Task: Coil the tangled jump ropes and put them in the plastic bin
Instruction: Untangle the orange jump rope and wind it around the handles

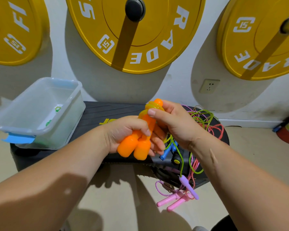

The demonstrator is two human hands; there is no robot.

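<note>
Yellow weight plates [135, 30] hang on white wall [182, 84].

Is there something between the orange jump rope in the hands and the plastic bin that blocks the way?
Nothing visible blocks it. The left hand and right hand grip the orange jump rope right of the plastic bin, whose top is open; only bare black platform lies between them.

Bare forearms [57, 172] lead to the left hand [123, 135] and right hand [177, 125].

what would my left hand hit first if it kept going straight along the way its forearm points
Most likely the right hand, which holds the top of the same orange handles just ahead; the tangled ropes lie beyond. Depth is hard to judge.
</note>
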